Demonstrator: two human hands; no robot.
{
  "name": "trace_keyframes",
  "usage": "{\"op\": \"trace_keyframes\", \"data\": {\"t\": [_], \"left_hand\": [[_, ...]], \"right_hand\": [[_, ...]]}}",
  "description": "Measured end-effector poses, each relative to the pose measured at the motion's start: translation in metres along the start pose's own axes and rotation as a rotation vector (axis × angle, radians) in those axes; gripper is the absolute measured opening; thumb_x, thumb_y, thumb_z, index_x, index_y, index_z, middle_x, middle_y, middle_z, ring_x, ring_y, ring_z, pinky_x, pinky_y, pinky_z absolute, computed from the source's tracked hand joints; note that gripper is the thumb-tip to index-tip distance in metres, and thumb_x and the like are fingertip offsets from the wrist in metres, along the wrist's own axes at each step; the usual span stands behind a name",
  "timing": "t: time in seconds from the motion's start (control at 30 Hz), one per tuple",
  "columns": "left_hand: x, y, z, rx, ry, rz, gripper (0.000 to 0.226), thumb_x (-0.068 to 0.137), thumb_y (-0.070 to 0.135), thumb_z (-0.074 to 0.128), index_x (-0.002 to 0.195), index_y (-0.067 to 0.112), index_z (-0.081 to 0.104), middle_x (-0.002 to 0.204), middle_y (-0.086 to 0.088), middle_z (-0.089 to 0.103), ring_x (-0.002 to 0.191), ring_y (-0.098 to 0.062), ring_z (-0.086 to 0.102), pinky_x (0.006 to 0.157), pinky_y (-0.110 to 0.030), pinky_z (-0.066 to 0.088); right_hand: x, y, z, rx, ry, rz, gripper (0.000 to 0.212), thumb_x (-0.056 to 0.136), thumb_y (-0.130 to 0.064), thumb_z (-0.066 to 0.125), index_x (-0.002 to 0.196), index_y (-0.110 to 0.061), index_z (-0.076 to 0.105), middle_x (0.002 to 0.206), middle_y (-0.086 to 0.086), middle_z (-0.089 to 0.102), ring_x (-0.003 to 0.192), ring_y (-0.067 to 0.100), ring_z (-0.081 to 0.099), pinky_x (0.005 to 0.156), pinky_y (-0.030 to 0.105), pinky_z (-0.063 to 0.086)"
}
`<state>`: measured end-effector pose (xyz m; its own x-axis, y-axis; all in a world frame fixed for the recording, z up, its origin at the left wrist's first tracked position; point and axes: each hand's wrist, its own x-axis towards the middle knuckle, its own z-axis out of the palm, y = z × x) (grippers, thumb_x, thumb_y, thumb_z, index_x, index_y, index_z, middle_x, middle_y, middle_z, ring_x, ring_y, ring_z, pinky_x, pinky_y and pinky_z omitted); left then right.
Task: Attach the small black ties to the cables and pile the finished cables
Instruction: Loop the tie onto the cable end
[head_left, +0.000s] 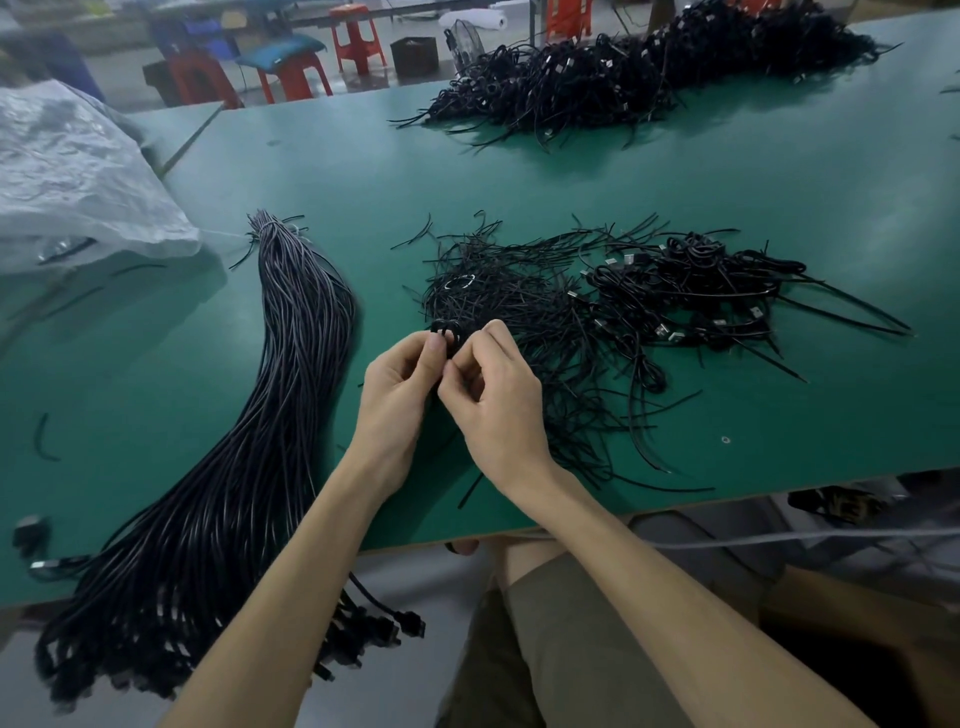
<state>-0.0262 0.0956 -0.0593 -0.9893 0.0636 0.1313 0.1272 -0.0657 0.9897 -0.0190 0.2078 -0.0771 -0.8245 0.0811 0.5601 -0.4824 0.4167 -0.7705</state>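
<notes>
Green laminate covered the surface (571, 182), and in the head view the task looked well under way yet far from over. A large heap (649, 67) of finished cables lay along the far edge and a smaller pile (701, 280) lay toward the right edge. A thick bundle (270, 415) of untied cables ran over the near edge at the left. Loose ties (519, 312) were scattered mid-surface. Just above them the left hand (400, 384) had a narrow grip pinching a small coiled cable (445, 332), and the right hand (493, 400) pinched the same coil. The fingers hid whether a tie was already wrapped, and the bundle's plug ends blurred below the edge.
</notes>
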Motion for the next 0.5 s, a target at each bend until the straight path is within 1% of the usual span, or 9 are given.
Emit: {"op": "trace_keyframes", "data": {"t": [0.1,0.2,0.27,0.3,0.33,0.37,0.4,0.43,0.5], "left_hand": [[-0.001,0.002,-0.001,-0.084,0.018,-0.050,0.026,0.106,0.020,0.048,0.096,-0.001,0.059,0.089,-0.014,0.056,0.086,-0.027,0.053,0.082,-0.037,0.048],[-0.002,0.005,-0.005,-0.182,0.001,-0.107,0.024,0.109,0.008,0.038,0.094,0.006,0.056,0.090,-0.006,0.057,0.089,-0.019,0.055,0.090,-0.034,0.047],[-0.003,0.009,-0.005,-0.227,-0.034,-0.161,0.024,0.109,0.008,0.034,0.095,0.009,0.054,0.091,-0.002,0.056,0.091,-0.017,0.054,0.092,-0.032,0.045],[-0.003,0.009,-0.005,-0.220,-0.025,-0.182,0.024,0.109,0.008,0.034,0.097,0.009,0.054,0.091,0.001,0.057,0.092,-0.014,0.056,0.092,-0.027,0.045],[-0.002,0.009,-0.003,-0.232,-0.016,-0.201,0.023,0.108,0.006,0.034,0.100,0.009,0.056,0.088,0.005,0.061,0.090,-0.006,0.060,0.088,-0.018,0.046],[-0.002,0.010,-0.001,-0.307,0.019,-0.212,0.024,0.106,0.002,0.035,0.102,0.007,0.059,0.083,0.010,0.067,0.085,0.005,0.063,0.081,-0.009,0.046],[-0.003,0.009,-0.001,-0.333,0.061,-0.198,0.026,0.103,-0.001,0.036,0.103,0.005,0.061,0.078,0.012,0.072,0.080,0.012,0.064,0.074,-0.004,0.046],[-0.003,0.007,-0.003,-0.313,0.075,-0.180,0.026,0.101,-0.001,0.037,0.101,0.006,0.063,0.079,0.014,0.074,0.081,0.011,0.065,0.074,-0.005,0.046],[-0.003,0.010,-0.007,-0.335,-0.020,-0.175,0.023,0.096,0.008,0.038,0.097,0.005,0.061,0.092,0.002,0.071,0.097,-0.009,0.064,0.092,-0.019,0.047]], "right_hand": [[0.000,-0.001,0.001,0.010,-0.033,-0.004,0.021,0.094,-0.007,0.064,0.079,-0.008,0.050,0.089,-0.003,0.046,0.063,0.013,0.046,0.058,0.025,0.042],[0.000,-0.003,0.001,0.024,-0.054,-0.022,0.019,0.092,-0.004,0.064,0.079,-0.006,0.050,0.088,-0.002,0.045,0.065,0.013,0.046,0.060,0.020,0.039],[0.000,-0.002,0.001,0.053,-0.057,-0.004,0.020,0.092,-0.003,0.064,0.079,-0.006,0.050,0.088,-0.003,0.045,0.066,0.013,0.046,0.060,0.020,0.039],[0.000,-0.002,0.001,0.071,-0.056,0.012,0.021,0.093,-0.003,0.064,0.079,-0.006,0.049,0.087,-0.003,0.045,0.066,0.012,0.047,0.061,0.020,0.039],[0.001,-0.002,0.001,0.085,-0.054,0.026,0.022,0.094,-0.003,0.064,0.078,-0.007,0.048,0.087,-0.004,0.044,0.066,0.010,0.047,0.061,0.018,0.037],[0.001,-0.002,0.001,0.091,-0.054,0.033,0.024,0.094,-0.004,0.064,0.078,-0.009,0.047,0.087,-0.005,0.044,0.067,0.007,0.047,0.062,0.016,0.036],[0.001,-0.002,0.001,0.090,-0.056,0.034,0.025,0.095,-0.004,0.063,0.078,-0.011,0.046,0.087,-0.006,0.043,0.067,0.005,0.047,0.062,0.014,0.036],[0.001,-0.002,0.000,0.088,-0.057,0.033,0.026,0.095,-0.005,0.063,0.078,-0.012,0.045,0.087,-0.006,0.042,0.067,0.004,0.046,0.062,0.014,0.035],[0.001,-0.001,0.000,0.087,-0.049,0.038,0.024,0.095,-0.005,0.063,0.078,-0.011,0.046,0.087,-0.005,0.043,0.065,0.007,0.045,0.061,0.017,0.036]]}}
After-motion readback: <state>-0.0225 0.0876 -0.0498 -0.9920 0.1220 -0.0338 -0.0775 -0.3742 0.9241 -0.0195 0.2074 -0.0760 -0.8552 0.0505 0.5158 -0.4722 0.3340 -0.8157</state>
